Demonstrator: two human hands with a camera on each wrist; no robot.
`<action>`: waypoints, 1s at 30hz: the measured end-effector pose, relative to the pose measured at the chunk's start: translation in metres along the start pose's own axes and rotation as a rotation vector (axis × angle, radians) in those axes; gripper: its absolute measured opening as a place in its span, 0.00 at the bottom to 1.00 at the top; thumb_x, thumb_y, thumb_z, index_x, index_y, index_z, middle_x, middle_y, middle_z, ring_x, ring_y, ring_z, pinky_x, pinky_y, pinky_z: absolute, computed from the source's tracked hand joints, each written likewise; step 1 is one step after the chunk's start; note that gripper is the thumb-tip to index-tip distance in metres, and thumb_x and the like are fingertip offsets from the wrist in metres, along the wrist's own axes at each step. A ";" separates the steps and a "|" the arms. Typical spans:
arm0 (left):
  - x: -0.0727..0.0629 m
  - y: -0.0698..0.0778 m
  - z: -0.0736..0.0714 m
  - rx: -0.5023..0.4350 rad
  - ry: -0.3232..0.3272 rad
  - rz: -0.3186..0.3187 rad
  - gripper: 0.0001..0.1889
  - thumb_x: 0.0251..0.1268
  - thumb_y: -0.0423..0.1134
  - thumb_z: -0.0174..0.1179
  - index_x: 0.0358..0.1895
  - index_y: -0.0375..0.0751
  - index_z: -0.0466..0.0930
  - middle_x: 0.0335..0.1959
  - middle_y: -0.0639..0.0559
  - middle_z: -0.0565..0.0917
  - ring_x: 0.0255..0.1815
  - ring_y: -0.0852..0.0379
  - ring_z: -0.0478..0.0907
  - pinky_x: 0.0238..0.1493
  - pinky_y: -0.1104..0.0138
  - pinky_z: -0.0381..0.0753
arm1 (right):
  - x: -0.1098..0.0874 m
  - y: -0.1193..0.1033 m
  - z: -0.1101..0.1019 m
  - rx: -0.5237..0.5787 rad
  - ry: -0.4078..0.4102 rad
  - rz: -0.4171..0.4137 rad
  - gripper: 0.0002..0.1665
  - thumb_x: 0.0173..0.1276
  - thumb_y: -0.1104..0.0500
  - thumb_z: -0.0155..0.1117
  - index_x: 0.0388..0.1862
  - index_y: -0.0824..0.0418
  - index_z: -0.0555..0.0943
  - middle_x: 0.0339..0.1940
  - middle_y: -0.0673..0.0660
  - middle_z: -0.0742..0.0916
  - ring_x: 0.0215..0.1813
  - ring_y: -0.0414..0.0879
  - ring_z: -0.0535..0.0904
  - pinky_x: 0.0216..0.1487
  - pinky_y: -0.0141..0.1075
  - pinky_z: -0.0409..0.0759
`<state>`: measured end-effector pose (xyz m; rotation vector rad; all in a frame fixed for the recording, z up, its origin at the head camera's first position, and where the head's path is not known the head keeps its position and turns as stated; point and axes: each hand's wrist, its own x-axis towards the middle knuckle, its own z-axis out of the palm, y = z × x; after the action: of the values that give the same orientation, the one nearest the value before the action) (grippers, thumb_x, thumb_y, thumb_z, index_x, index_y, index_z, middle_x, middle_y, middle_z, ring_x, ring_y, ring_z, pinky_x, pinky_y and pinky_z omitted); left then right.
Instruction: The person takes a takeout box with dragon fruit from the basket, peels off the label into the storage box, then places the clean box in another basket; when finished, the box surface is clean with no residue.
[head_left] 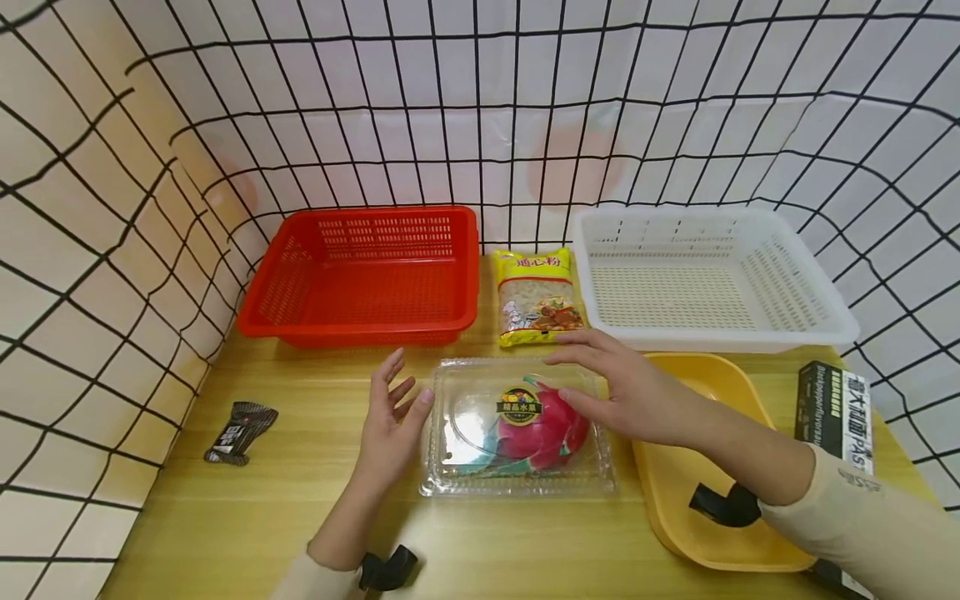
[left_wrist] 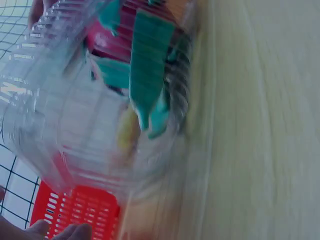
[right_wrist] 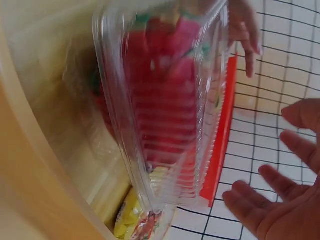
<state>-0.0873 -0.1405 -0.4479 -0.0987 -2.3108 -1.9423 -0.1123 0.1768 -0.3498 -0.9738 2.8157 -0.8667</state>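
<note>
A clear plastic clamshell box [head_left: 465, 417] lies on the wooden table with its lid down. Inside is a pink dragon fruit [head_left: 551, 429] with green tips, under a round label on the lid. My left hand [head_left: 390, 429] is held just left of the box, fingers relaxed and apart, holding nothing. Over the box's right side hovers my right hand [head_left: 630, 392], its fingers spread. The right wrist view shows a gap between the right hand [right_wrist: 285, 200] and the box [right_wrist: 160, 100]. Only fingertips of the left hand [left_wrist: 55, 232] appear in the left wrist view.
Behind stand a red basket [head_left: 360, 329] and a white basket [head_left: 720, 337], with a yellow pasta bag [head_left: 536, 296] between them. A yellow tray [head_left: 667, 500] and a dark pasta box [head_left: 821, 408] are right; a black-wrapped snack [head_left: 240, 433] lies left. Black wire mesh [head_left: 480, 108] encloses the table.
</note>
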 end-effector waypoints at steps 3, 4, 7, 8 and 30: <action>0.000 0.001 0.004 -0.033 -0.046 -0.031 0.33 0.73 0.36 0.61 0.77 0.49 0.59 0.82 0.41 0.55 0.76 0.27 0.63 0.72 0.36 0.66 | 0.013 0.005 0.001 0.014 -0.042 -0.024 0.24 0.68 0.55 0.72 0.63 0.49 0.81 0.70 0.53 0.79 0.69 0.57 0.75 0.65 0.58 0.79; 0.000 0.001 0.005 -0.047 -0.058 -0.044 0.32 0.73 0.36 0.61 0.76 0.48 0.60 0.82 0.41 0.54 0.76 0.27 0.62 0.72 0.35 0.65 | 0.017 0.006 0.002 0.017 -0.058 -0.022 0.24 0.68 0.54 0.72 0.63 0.49 0.82 0.70 0.53 0.79 0.69 0.56 0.75 0.65 0.58 0.80; 0.000 -0.002 0.009 -0.089 -0.084 -0.084 0.29 0.74 0.36 0.60 0.75 0.47 0.63 0.83 0.40 0.53 0.77 0.27 0.61 0.71 0.34 0.65 | 0.030 0.010 0.007 0.028 -0.088 -0.025 0.23 0.67 0.52 0.73 0.60 0.48 0.84 0.68 0.51 0.80 0.68 0.54 0.76 0.64 0.55 0.81; 0.000 -0.003 0.010 -0.107 -0.095 -0.096 0.29 0.74 0.36 0.59 0.75 0.46 0.64 0.83 0.40 0.52 0.77 0.27 0.61 0.71 0.34 0.66 | 0.034 0.012 0.009 0.037 -0.098 -0.031 0.22 0.66 0.52 0.74 0.59 0.48 0.84 0.68 0.52 0.80 0.68 0.54 0.76 0.65 0.55 0.81; -0.006 -0.026 0.026 -0.297 -0.191 -0.040 0.34 0.70 0.29 0.52 0.79 0.44 0.58 0.83 0.43 0.53 0.85 0.39 0.43 0.82 0.39 0.41 | 0.070 0.025 0.036 0.115 -0.358 -0.006 0.06 0.73 0.49 0.66 0.46 0.40 0.86 0.70 0.50 0.79 0.73 0.54 0.73 0.71 0.55 0.74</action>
<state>-0.0858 -0.1193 -0.4785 -0.2783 -2.1253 -2.3792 -0.1750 0.1340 -0.3831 -1.0063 2.4375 -0.7571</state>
